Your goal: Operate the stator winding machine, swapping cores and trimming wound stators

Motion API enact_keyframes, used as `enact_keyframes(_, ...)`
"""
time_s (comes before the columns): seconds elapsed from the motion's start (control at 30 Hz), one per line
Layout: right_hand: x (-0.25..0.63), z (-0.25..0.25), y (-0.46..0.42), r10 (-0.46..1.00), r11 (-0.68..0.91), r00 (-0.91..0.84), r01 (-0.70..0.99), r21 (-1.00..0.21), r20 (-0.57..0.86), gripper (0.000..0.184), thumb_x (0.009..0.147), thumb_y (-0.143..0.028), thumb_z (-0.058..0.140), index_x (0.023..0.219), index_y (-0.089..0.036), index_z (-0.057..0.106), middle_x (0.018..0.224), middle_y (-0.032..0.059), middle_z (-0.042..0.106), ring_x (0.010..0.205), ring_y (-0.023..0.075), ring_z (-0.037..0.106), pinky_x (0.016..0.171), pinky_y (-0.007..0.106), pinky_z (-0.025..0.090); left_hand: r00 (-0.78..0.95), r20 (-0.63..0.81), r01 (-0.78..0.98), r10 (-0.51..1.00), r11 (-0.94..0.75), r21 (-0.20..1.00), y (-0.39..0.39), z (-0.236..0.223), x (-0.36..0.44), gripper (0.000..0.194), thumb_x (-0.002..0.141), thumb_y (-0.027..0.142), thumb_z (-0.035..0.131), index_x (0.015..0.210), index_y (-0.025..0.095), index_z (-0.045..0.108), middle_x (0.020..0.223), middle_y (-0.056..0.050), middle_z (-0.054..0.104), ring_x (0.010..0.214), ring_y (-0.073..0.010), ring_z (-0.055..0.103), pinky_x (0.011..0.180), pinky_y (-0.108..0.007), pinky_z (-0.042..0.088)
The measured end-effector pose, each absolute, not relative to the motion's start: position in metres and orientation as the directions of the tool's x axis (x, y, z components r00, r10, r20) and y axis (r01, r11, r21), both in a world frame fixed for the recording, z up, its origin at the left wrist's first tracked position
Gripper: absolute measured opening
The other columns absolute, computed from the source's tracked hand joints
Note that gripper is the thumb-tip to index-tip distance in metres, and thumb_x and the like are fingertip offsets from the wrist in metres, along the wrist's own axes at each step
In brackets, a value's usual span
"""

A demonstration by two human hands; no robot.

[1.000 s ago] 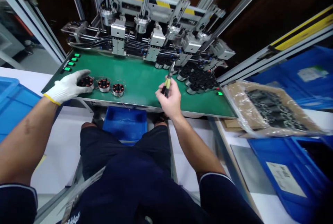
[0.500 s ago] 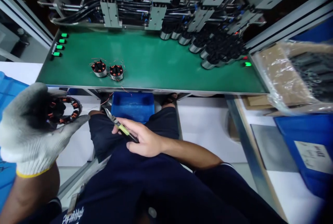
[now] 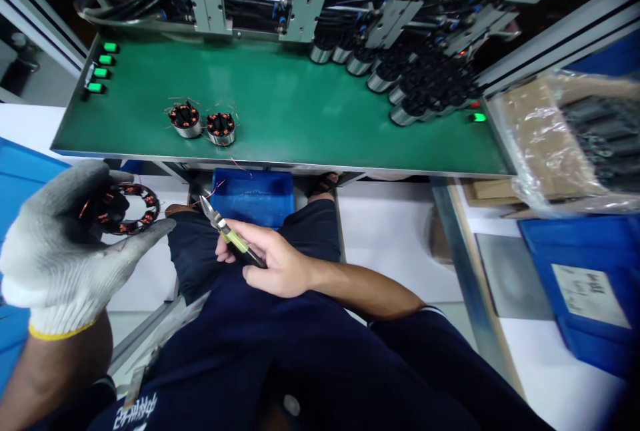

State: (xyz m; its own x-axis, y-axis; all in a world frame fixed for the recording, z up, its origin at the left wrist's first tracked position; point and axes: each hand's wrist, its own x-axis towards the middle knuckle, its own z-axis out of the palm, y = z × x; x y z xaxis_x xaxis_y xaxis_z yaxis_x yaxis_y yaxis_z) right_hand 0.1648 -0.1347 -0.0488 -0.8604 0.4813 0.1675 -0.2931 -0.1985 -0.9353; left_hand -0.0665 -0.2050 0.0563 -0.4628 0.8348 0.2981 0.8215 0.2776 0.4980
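Observation:
My left hand, in a white knitted glove, grips a motor stator with copper windings, held up off the bench at the left. Loose copper wire trails from it toward the right. My bare right hand is closed round the yellow-and-black handles of a pair of cutting pliers. Their jaws point up and left, close to the wire but apart from the stator. Two more stators, one on the left and one beside it, stand on the green bench, with thin wire ends sticking out.
Several black-topped metal motor parts cluster at the bench's right. Behind runs a machine with metal blocks and black hoses. Below the front edge is a blue bin. On the right stand a plastic-lined carton and a blue crate.
The left hand has lifted a stator off the bench and brought it close. The right hand has moved left and down with the pliers. The last half second shows little hand motion.

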Motion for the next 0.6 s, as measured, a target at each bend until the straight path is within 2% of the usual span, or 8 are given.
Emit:
enact_keyframes(0.13,0.165,-0.047,-0.136,0.488,-0.204,-0.859,-0.284,-0.937,0.154,0.079,0.074,-0.009,0.059,0.151,-0.017,0.044,0.115,0.0081,0.060,0.099,0.0151,0.063,0.089,0.033,0.057,-0.435,0.287,0.835,0.853,0.264,0.483,-0.204,0.058,-0.069,0.066,0.071,0.065,0.083,0.125,0.031,0.066,0.110,0.001,0.073,0.100,-0.0338,0.073,0.093,-0.053,0.061)
enact_keyframes(0.27,0.165,-0.038,-0.135,0.500,-0.184,-0.854,-0.269,-0.945,0.146,0.073,0.076,-0.009,0.057,0.147,-0.015,0.046,0.106,0.0055,0.059,0.084,0.0111,0.060,0.078,0.028,0.055,-0.455,0.262,0.831,0.851,0.300,0.469,-0.206,0.059,-0.069,0.066,0.070,0.068,0.081,0.121,0.029,0.066,0.109,0.001,0.073,0.099,-0.0336,0.073,0.093,-0.053,0.061)
enact_keyframes(0.43,0.165,-0.029,-0.128,0.523,-0.057,-0.843,-0.179,-0.982,0.123,0.047,0.077,-0.009,0.055,0.123,-0.014,0.062,0.089,0.0006,0.056,0.072,0.0087,0.050,0.066,0.023,0.046,-0.551,0.260,0.797,0.793,0.406,0.447,-0.200,0.060,-0.063,0.067,0.068,0.074,0.078,0.120,0.032,0.070,0.111,0.004,0.074,0.108,-0.0364,0.071,0.102,-0.057,0.058)
enact_keyframes(0.53,0.166,-0.031,-0.126,0.524,0.025,-0.842,-0.136,-0.990,0.129,0.042,0.075,-0.006,0.054,0.115,-0.015,0.065,0.085,-0.0003,0.056,0.069,0.0085,0.048,0.064,0.023,0.045,-0.511,0.225,0.790,0.830,0.351,0.503,-0.202,0.056,-0.065,0.064,0.066,0.069,0.080,0.117,0.032,0.068,0.110,0.005,0.074,0.102,-0.0337,0.073,0.098,-0.053,0.061)
enact_keyframes(0.6,0.170,-0.031,-0.125,0.544,0.126,-0.823,-0.113,-0.986,0.164,0.049,0.076,-0.006,0.054,0.122,-0.016,0.064,0.088,0.0010,0.059,0.072,0.0103,0.053,0.067,0.024,0.048,-0.492,0.154,0.754,0.857,0.331,0.568,-0.217,0.054,-0.069,0.062,0.068,0.065,0.080,0.120,0.036,0.065,0.109,0.005,0.074,0.099,-0.0306,0.074,0.095,-0.048,0.064)
